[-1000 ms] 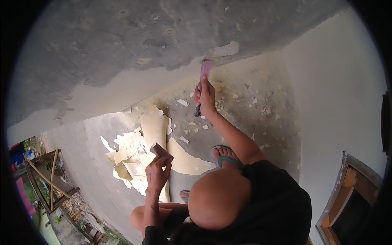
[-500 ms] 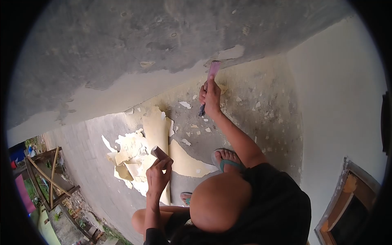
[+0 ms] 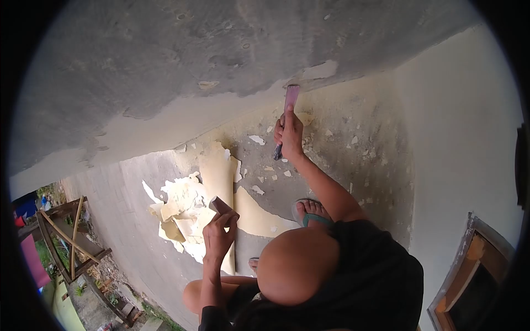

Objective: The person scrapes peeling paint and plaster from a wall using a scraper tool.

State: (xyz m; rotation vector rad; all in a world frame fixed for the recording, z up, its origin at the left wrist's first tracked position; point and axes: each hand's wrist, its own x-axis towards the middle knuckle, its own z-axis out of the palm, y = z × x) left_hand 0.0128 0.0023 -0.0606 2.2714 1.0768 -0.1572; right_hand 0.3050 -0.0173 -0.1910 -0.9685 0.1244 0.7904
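Jutting from right hand (image 3: 289,134), scraper (image 3: 292,95), far end toward wall (image 3: 182,60)

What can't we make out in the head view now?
All in the head view:
- Scraper: most of its handle is hidden by the right hand; blade tip too small to tell how it meets the wall.
- Brownish piece: lower end hidden by the left hand.
- Left foot: mostly hidden behind the right knee.
- Wooden frame: cut off by the bottom edge and dark lens border.
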